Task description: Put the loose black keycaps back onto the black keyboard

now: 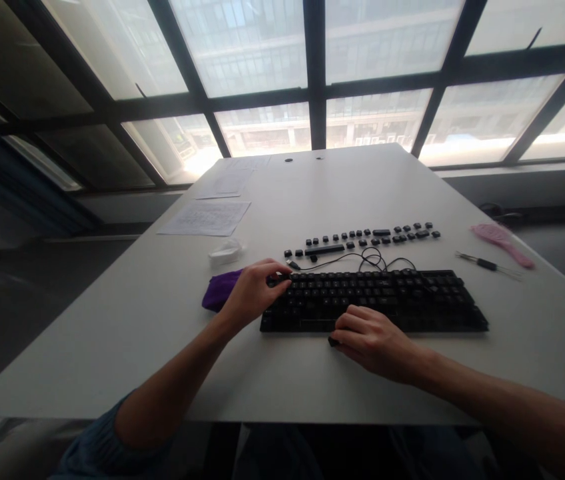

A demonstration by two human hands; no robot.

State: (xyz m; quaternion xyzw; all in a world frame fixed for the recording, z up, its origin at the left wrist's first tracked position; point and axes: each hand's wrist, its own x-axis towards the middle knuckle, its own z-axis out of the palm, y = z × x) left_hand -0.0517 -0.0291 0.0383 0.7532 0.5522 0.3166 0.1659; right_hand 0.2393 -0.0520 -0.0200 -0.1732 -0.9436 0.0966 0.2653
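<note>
A black keyboard [392, 313] lies on the white table, with bare stretches along its lower rows where keycaps are off. My left hand [255, 287] is at its upper left corner, thumb and forefinger closed around the edge by the corner key. Whether a single key is between those fingertips, I cannot tell. My right hand [375, 340] is just in front of the keyboard's lower edge, pinching a small black keycap [333, 341] between thumb and fingers. Behind the keyboard, loose keycaps stand in two rows, with a long spacebar [324, 250] among them.
A purple cloth pouch [220, 291] lies left of the keyboard, partly behind my left forearm. Beyond it is a clear plastic bag [226, 251] and papers [205, 219]. The keyboard's cable [372, 257] coils behind it. At right lie a keycap puller [487, 265] and a pink hairbrush [502, 241].
</note>
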